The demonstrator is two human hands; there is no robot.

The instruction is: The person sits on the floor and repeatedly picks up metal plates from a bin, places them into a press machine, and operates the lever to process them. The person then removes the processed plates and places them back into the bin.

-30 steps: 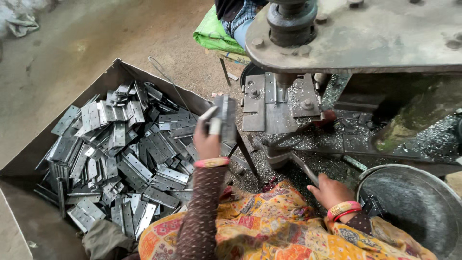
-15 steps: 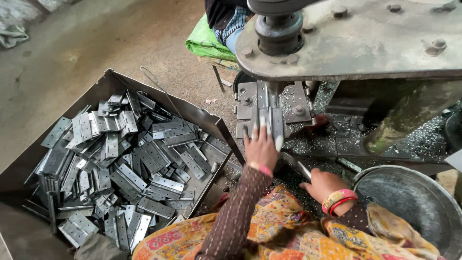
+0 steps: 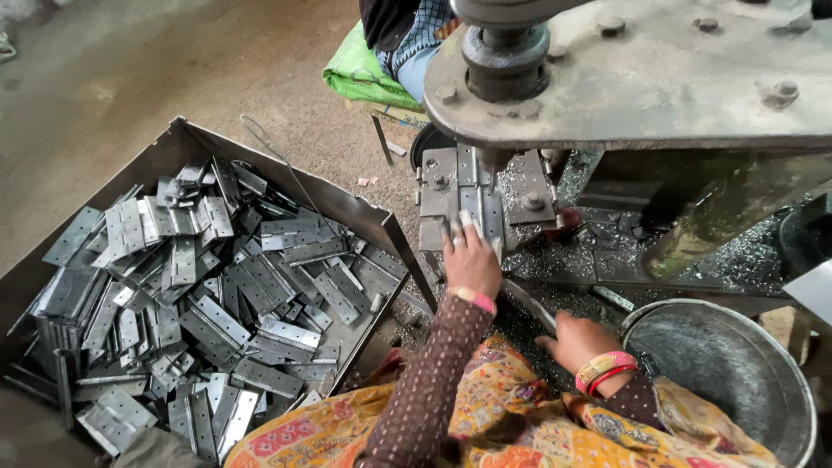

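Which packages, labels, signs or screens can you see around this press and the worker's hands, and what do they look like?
No labels, signs or screens show.
Green sack: soft folded bag at the top, on a small stand behind the press, bright green.
Metal tray: open grey box at the left hand's side, heaped with flat grey hinge plates.
Round metal pan: grey basin at lower right, beside the right hand.

Your left hand (image 3: 471, 257) presses a hinge plate (image 3: 469, 201) on the press bed (image 3: 520, 195); your right hand (image 3: 579, 340) grips a lever (image 3: 527, 303) near the bowl (image 3: 719, 368).
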